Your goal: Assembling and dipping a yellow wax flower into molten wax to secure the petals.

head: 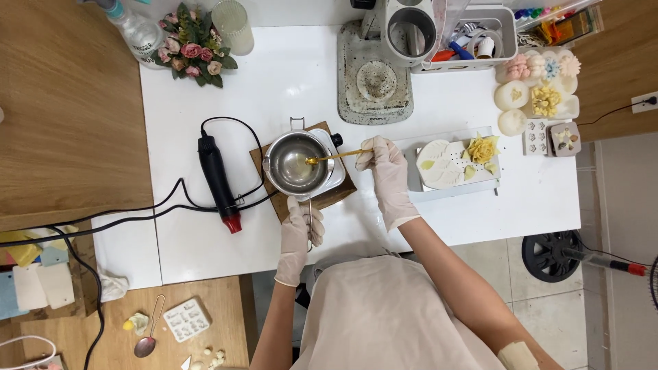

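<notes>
- pot (296, 163): small steel pot on a white warmer plate over a wooden board (332, 197), middle of the white tabletop (288, 89); a shallow pool shows in its bottom, contents too small to tell.
- spoon (336, 155): gold, slim, tip inside the pot over the liquid.
- right hand (384, 161): gloved, fingers pinched together on the spoon's handle end.
- left hand (300, 229): gloved, closed around the pot's long handle at the near edge of the board.
- tray (449, 168): white slab just right of the pot, with pale leaf shapes and a yellow flower; some leaves tinted, most plain.
- heat gun (218, 181): black, red nozzle, lying left of the pot, untouched.
- progress, judged: stirring or dipping in hand; leaf colouring looks partly done.
</notes>
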